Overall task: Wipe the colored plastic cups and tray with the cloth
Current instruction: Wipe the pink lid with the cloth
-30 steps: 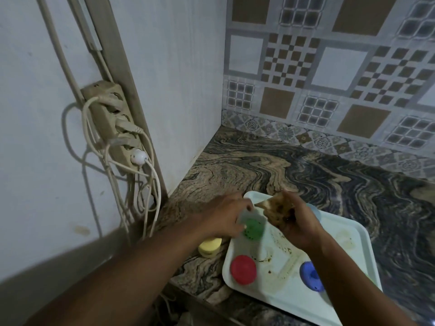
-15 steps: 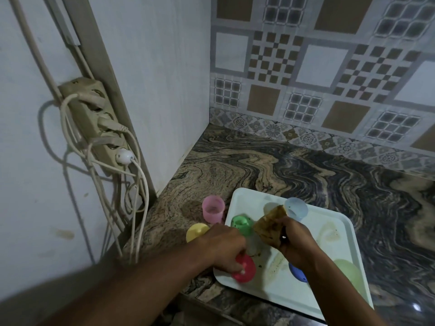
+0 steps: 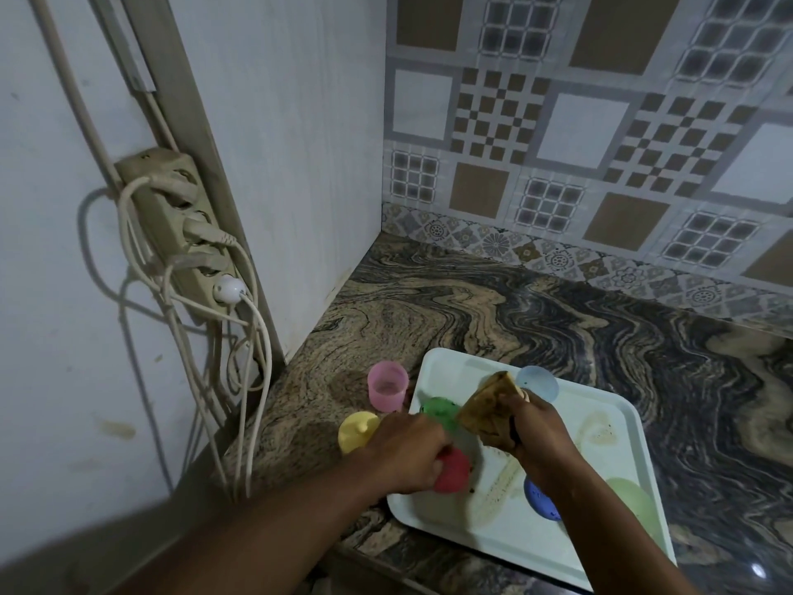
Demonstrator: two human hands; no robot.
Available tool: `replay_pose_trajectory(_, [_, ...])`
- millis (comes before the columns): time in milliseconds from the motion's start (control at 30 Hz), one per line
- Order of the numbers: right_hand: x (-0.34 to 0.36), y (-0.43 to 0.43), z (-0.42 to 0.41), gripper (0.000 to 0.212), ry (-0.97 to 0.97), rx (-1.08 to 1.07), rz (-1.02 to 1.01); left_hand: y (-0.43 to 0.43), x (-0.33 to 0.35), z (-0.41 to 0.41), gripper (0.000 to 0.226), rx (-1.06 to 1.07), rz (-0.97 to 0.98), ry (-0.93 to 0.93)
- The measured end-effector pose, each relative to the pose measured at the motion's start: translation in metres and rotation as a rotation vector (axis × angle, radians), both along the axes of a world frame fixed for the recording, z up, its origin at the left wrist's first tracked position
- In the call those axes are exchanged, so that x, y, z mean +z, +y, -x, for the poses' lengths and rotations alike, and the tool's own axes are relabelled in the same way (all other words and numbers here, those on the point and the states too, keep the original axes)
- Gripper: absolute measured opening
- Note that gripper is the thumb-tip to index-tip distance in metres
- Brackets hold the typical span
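Left hand (image 3: 407,453), off the green cup (image 3: 437,412), now grips the red cup (image 3: 455,472); right hand (image 3: 538,440) clutches the cloth (image 3: 485,412).

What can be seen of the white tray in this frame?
The tray is white, plastic-looking, rectangular with rounded corners and a raised rim. It lies flat on the marbled counter near its front edge. Brown smears streak its floor. On it sit the red cup, green cup, blue cup, light-blue cup and pale-green cup.

Red cup (image 3: 455,471) partly under left hand (image 3: 407,450); blue cup (image 3: 537,499) behind forearm (image 3: 609,523)
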State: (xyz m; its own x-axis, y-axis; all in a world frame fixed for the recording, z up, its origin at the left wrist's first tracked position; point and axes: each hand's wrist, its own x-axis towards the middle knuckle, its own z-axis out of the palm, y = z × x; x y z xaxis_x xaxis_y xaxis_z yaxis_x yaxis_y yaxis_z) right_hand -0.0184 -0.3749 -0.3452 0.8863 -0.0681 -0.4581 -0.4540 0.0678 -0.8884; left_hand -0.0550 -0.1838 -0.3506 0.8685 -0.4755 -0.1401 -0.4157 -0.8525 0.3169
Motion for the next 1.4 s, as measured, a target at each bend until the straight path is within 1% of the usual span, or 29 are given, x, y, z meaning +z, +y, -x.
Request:
replay_pose_trajectory(33, [0.0,-0.001,-0.002,0.023,-0.042,0.01,0.026,0.003,0.004,-0.004,0.005,0.034,0.078,-0.001])
replay_pose_trajectory(133, [0.013,0.004,-0.001,0.015,-0.215,0.119,0.153,0.012,0.019,-0.021,0.023,0.136,0.27,-0.074])
replay_pose_trajectory(167, [0.019,0.009,0.002,0.015,-0.268,0.171,0.151,0.014,0.024,-0.028,0.026,0.171,0.306,-0.125])
replay_pose_trajectory(200, [0.024,0.015,0.006,0.021,-0.299,0.22,0.131,0.016,0.028,-0.034,0.026,0.203,0.33,-0.18])
replay_pose_trajectory(267, [0.032,0.027,0.012,0.037,-0.318,0.235,0.083,0.018,0.036,-0.045,0.024,0.246,0.356,-0.268])
replay_pose_trajectory(300, [0.033,0.032,0.012,0.04,-0.334,0.194,0.088,0.019,0.04,-0.048,0.023,0.255,0.371,-0.299])
replay_pose_trajectory(367, [0.032,0.039,0.008,0.031,-0.389,0.11,0.177,0.021,0.044,-0.051,0.023,0.254,0.398,-0.349])
replay_pose_trajectory(467, [0.029,0.043,0.002,0.018,-0.464,0.079,0.292,0.024,0.045,-0.049,0.023,0.262,0.419,-0.433])
replay_pose_trajectory(533, [0.03,0.042,0.002,0.013,-0.524,0.13,0.384,0.028,0.043,-0.048,0.023,0.295,0.428,-0.47])
replay_pose_trajectory(633, [0.026,0.038,0.007,0.019,-0.523,0.293,0.438,0.037,0.042,-0.05,0.019,0.372,0.451,-0.507])
replay_pose_trajectory(667, [0.026,0.038,0.008,0.017,-0.507,0.313,0.427,0.041,0.043,-0.052,0.018,0.389,0.454,-0.52])
replay_pose_trajectory(700, [0.026,0.037,0.008,0.014,-0.487,0.284,0.387,0.042,0.044,-0.053,0.018,0.394,0.453,-0.535])
replay_pose_trajectory(733, [0.028,0.037,0.006,0.012,-0.458,0.203,0.339,0.043,0.046,-0.053,0.017,0.388,0.452,-0.553])
replay_pose_trajectory(800, [0.035,0.039,-0.001,0.014,-0.401,0.003,0.251,0.04,0.047,-0.052,0.015,0.355,0.456,-0.583])
replay_pose_trajectory(867, [0.045,0.046,-0.005,0.017,-0.398,-0.078,0.161,0.034,0.049,-0.05,0.015,0.319,0.464,-0.597])
replay_pose_trajectory(933, [0.049,0.054,-0.005,0.02,-0.438,-0.048,0.139,0.03,0.051,-0.05,0.016,0.303,0.465,-0.61])
replay_pose_trajectory(1000, [0.046,0.055,-0.001,0.024,-0.452,0.008,0.193,0.031,0.051,-0.051,0.016,0.293,0.441,-0.625])
replay_pose_trajectory(1067, [0.04,0.051,0.001,0.026,-0.434,0.057,0.219,0.036,0.05,-0.05,0.018,0.275,0.417,-0.636])
replay_pose_trajectory(1133, [0.041,0.044,0.002,0.025,-0.412,0.053,0.207,0.04,0.049,-0.049,0.023,0.256,0.402,-0.646])
replay_pose_trajectory(1200, [0.047,0.042,0.001,0.022,-0.413,-0.027,0.15,0.042,0.049,-0.049,0.023,0.222,0.385,-0.66])
replay_pose_trajectory(1267, [0.053,0.044,-0.003,0.019,-0.426,-0.067,0.077,0.04,0.048,-0.051,0.016,0.16,0.369,-0.686])
replay_pose_trajectory(1400, [0.057,0.051,-0.005,0.018,-0.426,0.026,-0.011,0.04,0.047,-0.053,0.026,0.027,0.331,-0.736])
